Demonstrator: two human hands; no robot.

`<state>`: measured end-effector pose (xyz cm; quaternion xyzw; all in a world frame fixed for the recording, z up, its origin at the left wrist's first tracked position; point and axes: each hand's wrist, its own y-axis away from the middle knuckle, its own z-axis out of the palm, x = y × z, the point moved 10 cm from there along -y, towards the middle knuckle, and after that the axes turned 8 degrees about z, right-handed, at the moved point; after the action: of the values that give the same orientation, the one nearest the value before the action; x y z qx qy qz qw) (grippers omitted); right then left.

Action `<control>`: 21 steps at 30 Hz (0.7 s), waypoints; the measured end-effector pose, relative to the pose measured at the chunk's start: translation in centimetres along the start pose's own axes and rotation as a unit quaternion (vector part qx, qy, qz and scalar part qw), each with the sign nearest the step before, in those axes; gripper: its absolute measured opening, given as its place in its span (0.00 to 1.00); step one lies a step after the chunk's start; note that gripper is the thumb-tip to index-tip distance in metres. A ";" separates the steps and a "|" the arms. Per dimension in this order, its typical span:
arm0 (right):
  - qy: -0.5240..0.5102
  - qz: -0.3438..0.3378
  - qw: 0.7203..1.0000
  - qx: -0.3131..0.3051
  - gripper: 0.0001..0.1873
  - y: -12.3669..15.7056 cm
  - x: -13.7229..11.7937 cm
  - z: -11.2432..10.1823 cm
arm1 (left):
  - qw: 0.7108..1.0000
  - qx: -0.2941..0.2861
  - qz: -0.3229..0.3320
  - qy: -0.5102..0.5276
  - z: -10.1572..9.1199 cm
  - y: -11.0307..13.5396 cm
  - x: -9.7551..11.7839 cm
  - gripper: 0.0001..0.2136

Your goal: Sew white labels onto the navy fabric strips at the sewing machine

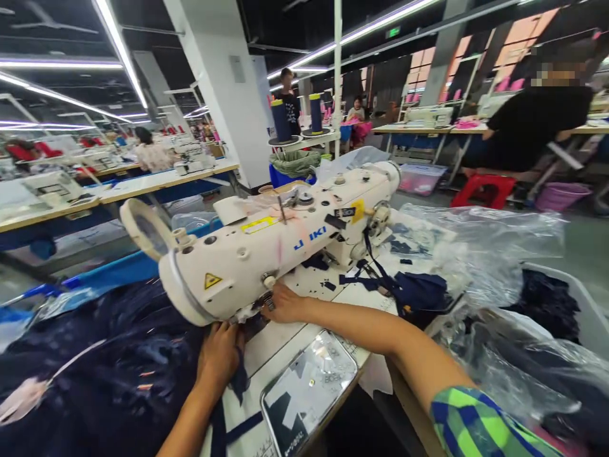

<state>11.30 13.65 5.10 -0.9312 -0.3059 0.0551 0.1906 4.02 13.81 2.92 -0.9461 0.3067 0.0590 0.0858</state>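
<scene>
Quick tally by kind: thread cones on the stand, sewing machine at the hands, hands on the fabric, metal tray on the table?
Thread cones: 2, dark blue and lighter blue
Sewing machine: 1
Hands on navy fabric: 2, left hand and right hand
Metal tray: 1
Total: 6

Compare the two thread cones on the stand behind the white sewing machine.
The left dark blue thread cone is slimmer and darker; the right blue thread cone looks wider and a lighter blue. The left one sits lower in frame, the right one higher. Both stand upright, yellow-topped, on the thread stand's round plates.
</scene>
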 end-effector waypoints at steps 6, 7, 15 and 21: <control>0.071 -0.010 0.997 -0.033 0.09 1.6 -0.7 -1.8 | 0.997 0.073 0.024 -0.005 -1.1 -0.2 -0.1 0.18; 0.073 -0.006 0.997 -0.032 0.08 2.5 -1.0 -2.6 | 0.996 0.081 0.024 -0.004 -1.3 -0.2 -0.1 0.18; 0.028 -0.044 0.995 0.087 0.11 14.1 -3.8 -9.5 | 0.993 0.113 0.020 0.008 -2.4 -0.3 0.2 0.19; -0.081 0.023 0.980 0.183 0.10 25.0 -2.0 -12.4 | 0.993 0.117 0.005 0.009 -3.6 0.0 0.3 0.21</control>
<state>26.13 -9.97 6.76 -0.8799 -0.2838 0.1892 0.3308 4.43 12.89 6.39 -0.9286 0.3168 0.0142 0.1930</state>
